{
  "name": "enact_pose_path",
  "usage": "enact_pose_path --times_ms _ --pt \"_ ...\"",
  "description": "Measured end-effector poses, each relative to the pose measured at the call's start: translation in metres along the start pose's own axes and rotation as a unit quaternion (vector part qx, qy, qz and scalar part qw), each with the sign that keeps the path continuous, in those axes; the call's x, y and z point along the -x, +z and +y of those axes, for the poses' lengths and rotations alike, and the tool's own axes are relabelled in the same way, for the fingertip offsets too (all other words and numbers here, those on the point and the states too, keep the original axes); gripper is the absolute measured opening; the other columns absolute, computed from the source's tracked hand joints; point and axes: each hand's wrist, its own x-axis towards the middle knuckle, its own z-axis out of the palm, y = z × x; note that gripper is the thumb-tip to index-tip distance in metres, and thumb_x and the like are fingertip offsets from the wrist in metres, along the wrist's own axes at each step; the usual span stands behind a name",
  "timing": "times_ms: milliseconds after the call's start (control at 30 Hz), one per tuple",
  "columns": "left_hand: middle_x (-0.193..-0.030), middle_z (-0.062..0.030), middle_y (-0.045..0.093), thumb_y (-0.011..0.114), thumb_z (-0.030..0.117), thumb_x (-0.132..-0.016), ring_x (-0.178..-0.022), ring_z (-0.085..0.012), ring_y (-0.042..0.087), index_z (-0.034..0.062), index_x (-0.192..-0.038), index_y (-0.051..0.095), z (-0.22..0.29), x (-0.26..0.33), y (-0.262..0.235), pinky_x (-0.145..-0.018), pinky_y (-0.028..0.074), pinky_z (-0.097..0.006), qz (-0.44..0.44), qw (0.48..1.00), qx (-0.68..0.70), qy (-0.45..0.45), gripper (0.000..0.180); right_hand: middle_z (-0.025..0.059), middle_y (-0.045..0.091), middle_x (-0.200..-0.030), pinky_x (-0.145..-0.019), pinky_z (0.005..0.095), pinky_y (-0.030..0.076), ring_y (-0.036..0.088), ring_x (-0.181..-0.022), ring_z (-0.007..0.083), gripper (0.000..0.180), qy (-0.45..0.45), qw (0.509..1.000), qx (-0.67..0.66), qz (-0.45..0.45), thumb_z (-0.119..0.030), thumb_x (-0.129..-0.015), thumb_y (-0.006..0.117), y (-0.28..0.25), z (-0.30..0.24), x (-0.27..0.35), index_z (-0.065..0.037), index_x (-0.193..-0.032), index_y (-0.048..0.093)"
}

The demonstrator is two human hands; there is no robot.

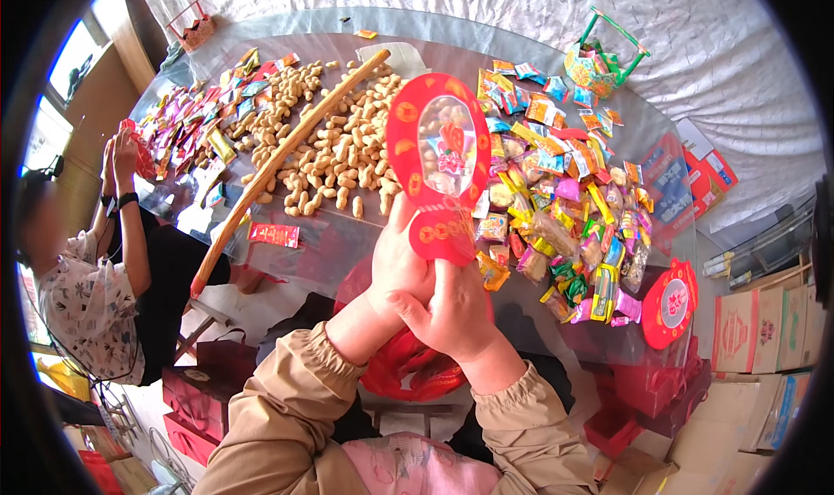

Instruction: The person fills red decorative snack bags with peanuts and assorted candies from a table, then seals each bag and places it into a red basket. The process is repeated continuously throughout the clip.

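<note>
Head view: red pouch [441, 201] w/ clear window [448, 146] is at upper ctr of frame. My L grip [400, 269] pinches its lower part; R grip [456, 311] is at bottom edge, closure I can't tell. Best: hold firm, w/o crushing window.

Bright daylight glares through windows [50, 134] at left; fisheye distortion bends the edges.

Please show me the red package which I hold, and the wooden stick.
Red package [444, 159], head view: on its clear window.
Wooden stick [280, 158], head view: on the middle of its shaft.
</note>
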Motion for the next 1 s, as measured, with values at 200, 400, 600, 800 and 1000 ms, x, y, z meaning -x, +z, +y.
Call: enact_pose_path --times_ms 200,400,600,800,1000 --pt "-0.113 -0.0089 0.067 0.073 0.017 -0.082 -0.106 -0.0323 0.062 0.0087 -0.109 0.070 -0.008 0.004 0.004 -0.075 0.058 -0.041 -0.004 0.995 0.071 -0.071 0.028 0.0320 0.056 -0.134 -0.104 0.0537 0.045 0.056 -0.121 0.0521 0.073 0.019 1.000 0.003 -0.014 -0.049 -0.098 0.068 -0.001 -0.003 -0.004 0.008 -0.139 0.047" --pt "-0.103 -0.0128 0.063 0.070 0.017 -0.083 -0.088 -0.0366 0.065 0.0049 -0.106 0.061 -0.018 0.008 -0.002 -0.068 0.055 -0.043 -0.050 0.997 -0.050 -0.019 0.027 0.0339 0.052 -0.141 -0.112 0.0550 0.040 0.049 -0.132 0.0526 0.078 0.104 0.992 -0.018 -0.067 -0.054 -0.099 0.064 -0.004 -0.004 -0.002 0.009 -0.143 0.046" --pt "-0.099 -0.0152 0.062 0.070 0.018 -0.084 -0.084 -0.0389 0.065 0.0059 -0.110 0.060 -0.016 0.010 0.003 -0.068 0.055 -0.046 -0.080 0.996 -0.026 -0.024 0.031 0.0312 0.056 -0.135 -0.108 0.0520 0.043 0.053 -0.126 0.0515 0.074 0.114 0.990 -0.066 -0.057 -0.054 -0.098 0.067 -0.008 -0.002 -0.006 0.007 -0.136 0.052" --pt "-0.100 -0.0136 0.065 0.069 0.019 -0.086 -0.088 -0.0378 0.067 0.0077 -0.114 0.061 0.001 0.007 0.003 -0.072 0.056 -0.044 -0.118 0.987 0.107 -0.001 0.031 0.0238 0.062 -0.119 -0.097 0.0503 0.049 0.062 -0.111 0.0430 0.065 0.065 0.996 -0.058 -0.012 -0.049 -0.097 0.071 -0.012 0.009 -0.004 0.005 -0.129 0.054" --pt "-0.103 -0.0120 0.067 0.069 0.035 -0.092 -0.093 -0.0351 0.068 0.0061 -0.115 0.060 -0.022 0.006 -0.024 -0.083 0.055 -0.044 -0.228 0.969 0.092 -0.031 0.038 0.0243 0.062 -0.125 -0.099 0.0508 0.048 0.062 -0.114 0.0441 0.073 0.023 1.000 0.008 -0.020 -0.057 -0.098 0.066 -0.019 0.010 -0.006 0.004 -0.136 0.053"
